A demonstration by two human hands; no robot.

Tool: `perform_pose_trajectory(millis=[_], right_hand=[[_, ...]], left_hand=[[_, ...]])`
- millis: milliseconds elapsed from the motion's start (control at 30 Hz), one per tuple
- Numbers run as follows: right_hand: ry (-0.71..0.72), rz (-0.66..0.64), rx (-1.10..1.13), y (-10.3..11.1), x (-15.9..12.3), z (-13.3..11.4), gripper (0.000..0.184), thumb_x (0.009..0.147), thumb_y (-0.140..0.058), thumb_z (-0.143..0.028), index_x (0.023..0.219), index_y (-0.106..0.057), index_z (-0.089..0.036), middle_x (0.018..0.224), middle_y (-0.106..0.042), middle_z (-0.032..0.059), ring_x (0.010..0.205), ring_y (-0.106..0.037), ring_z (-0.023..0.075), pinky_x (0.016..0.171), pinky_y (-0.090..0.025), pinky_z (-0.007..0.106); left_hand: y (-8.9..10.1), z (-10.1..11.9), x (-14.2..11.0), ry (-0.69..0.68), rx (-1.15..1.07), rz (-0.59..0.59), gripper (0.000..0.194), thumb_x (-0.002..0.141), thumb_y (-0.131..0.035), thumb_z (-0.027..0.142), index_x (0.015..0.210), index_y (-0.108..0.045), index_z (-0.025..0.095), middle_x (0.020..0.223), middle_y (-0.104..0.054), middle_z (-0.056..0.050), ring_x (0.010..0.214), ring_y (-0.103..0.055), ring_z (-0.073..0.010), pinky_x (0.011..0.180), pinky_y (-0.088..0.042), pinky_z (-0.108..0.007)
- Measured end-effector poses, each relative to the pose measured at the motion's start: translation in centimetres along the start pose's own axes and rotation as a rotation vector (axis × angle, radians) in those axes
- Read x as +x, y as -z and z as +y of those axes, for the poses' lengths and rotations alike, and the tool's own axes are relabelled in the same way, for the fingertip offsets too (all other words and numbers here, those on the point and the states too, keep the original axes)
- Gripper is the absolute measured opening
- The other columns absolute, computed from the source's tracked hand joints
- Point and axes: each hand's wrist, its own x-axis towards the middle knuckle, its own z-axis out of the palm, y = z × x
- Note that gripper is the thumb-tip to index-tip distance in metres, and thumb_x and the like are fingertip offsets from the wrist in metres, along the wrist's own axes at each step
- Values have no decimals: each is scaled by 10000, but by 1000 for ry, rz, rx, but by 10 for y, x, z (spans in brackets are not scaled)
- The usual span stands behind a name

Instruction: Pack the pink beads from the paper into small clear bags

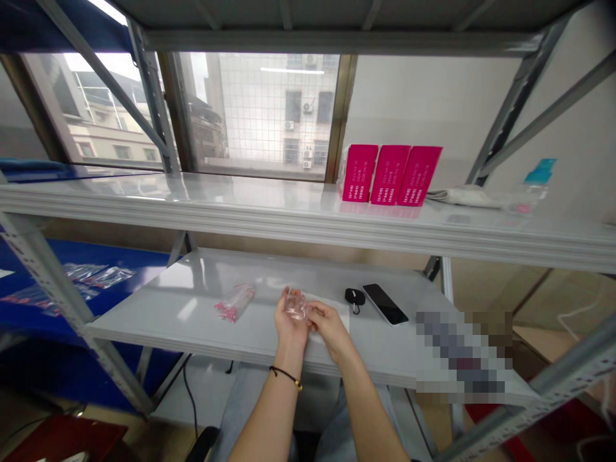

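Note:
My left hand [290, 327] is turned palm up over the lower shelf, its fingers curled a little around a small clear plastic packet [297, 308]. From the right, my right hand [330, 324] pinches the edge of that packet between thumb and fingers. What is inside the packet, if anything, I cannot make out. Partly hidden under both hands lies a white sheet [341, 314]. To the left, on the same shelf, rests a clear plastic bag [237, 301] with pink-tipped items in it.
Right of my hands lie a black round case [355, 296] with a loop and a dark phone [385, 304]. On the upper shelf [216, 202] stand pink boxes [389, 174], a folded cloth [466, 196] and a blue-topped spray bottle [532, 186]. A pixelated patch covers the right end.

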Motion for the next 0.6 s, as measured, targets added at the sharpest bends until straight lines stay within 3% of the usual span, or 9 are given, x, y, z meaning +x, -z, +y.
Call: perform_pose_trajectory(millis=[200, 400, 500, 600], right_hand=[[135, 68, -207, 16, 13, -4, 169, 693, -746, -292, 825, -820, -216, 838, -737, 55, 815, -613, 232, 769, -463, 327], [168, 99, -271, 27, 17, -4, 167, 664, -742, -247, 806, -830, -236, 836, -703, 48, 793, -592, 218, 810, -447, 340], [127, 82, -226, 30, 19, -2, 136, 660, -709, -256, 748, -810, -229, 842, -729, 52, 832, -613, 224, 770, -459, 324], [31, 70, -153, 31, 21, 2, 194, 695, -646, -316, 748, -786, -192, 769, -735, 57, 680, -601, 190, 582, -420, 277]], left_hand=[[-3, -8, 16, -20, 38, -36, 80, 832, -705, 148, 850, -632, 177, 775, -669, -11, 649, -653, -117, 678, -548, -234], [0, -14, 24, -52, 53, -56, 111, 825, -709, 163, 850, -601, 171, 747, -667, 2, 614, -645, -107, 665, -530, -229], [4, -16, 26, -85, 70, -60, 159, 798, -737, 173, 859, -590, 174, 743, -661, 15, 611, -643, -100, 673, -521, -224], [6, -19, 26, -126, 97, -72, 244, 750, -788, 196, 888, -587, 179, 760, -657, 26, 626, -642, -89, 693, -509, -216]])
